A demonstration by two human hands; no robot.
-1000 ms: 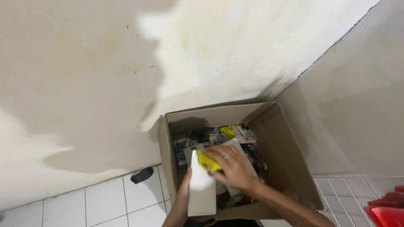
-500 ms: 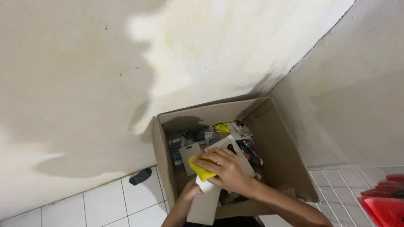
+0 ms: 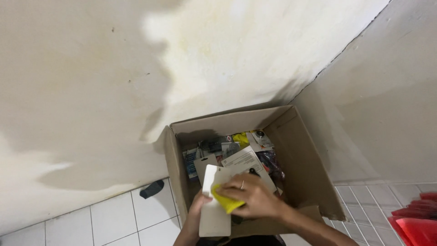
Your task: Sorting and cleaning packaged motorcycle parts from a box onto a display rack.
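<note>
An open cardboard box [image 3: 300, 150] stands on the tiled floor in the room's corner, filled with several small packages and cards. My left hand [image 3: 196, 214] holds a flat white box [image 3: 214, 214] upright over the box's near edge. My right hand [image 3: 252, 198], with a ring on one finger, presses a yellow cloth [image 3: 225, 202] against the white box's face. A white card package [image 3: 243, 161] lies just behind my hands.
Stained cream walls rise behind and to the right of the box. A small dark object [image 3: 152, 188] lies on the white floor tiles at the wall's foot, left of the box. Red plastic items [image 3: 416, 221] sit at the lower right.
The yellow cloth under my right hand has slid down the white box's face. The white box has turned slightly in my left hand, and the view has shifted a little.
</note>
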